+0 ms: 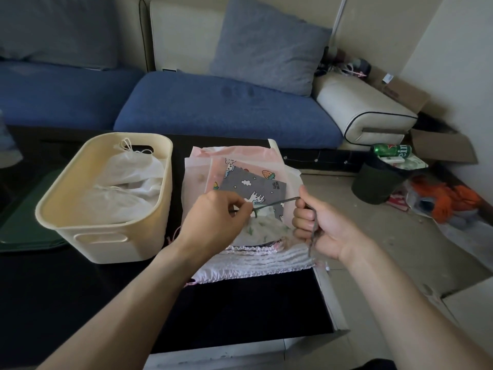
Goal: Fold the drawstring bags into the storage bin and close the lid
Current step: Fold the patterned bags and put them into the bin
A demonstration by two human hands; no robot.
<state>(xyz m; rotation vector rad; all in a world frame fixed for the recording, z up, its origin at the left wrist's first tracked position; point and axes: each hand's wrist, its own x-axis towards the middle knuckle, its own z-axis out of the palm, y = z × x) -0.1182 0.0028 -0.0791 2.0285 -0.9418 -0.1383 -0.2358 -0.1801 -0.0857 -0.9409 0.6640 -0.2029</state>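
On the dark surface (240, 303) in front of me, at about twelve o'clock from my wrists, lies the pile of drawstring bags (240, 166) waiting to be dealt with: pale pink ones underneath, a strawberry-print one, a grey cloud-and-unicorn bag (256, 186) on top, and a white cactus-print one (264, 229) nearest me, with gathered pink-trimmed hems bunched at the near edge. My left hand (213, 217) pinches one end of a grey drawstring cord (277, 203) between thumb and forefinger; my right hand (320, 225) has its fingers (304, 214) curled round the other end, the tail hanging down past my palm. The cord runs taut between the two hands, just above the pile. I judge I am tidying or drawing up this cord before folding a bag, though I cannot tell for certain which bag it belongs to.

At ten o'clock, just beside the pile, stands the cream storage bin (160, 166), open. Inside it lie white drawstring bags (128, 182), at least two, one with its white cords showing at the far end. They fill the bin only partway, well below the rim.

So I reckon the task is begun but not near done: a few bags are stowed, several printed ones remain on the surface, and the closing is not yet done. A dark green flat thing (29, 222) lies beyond the bin at nine o'clock; it may be the lid, but I cannot say.
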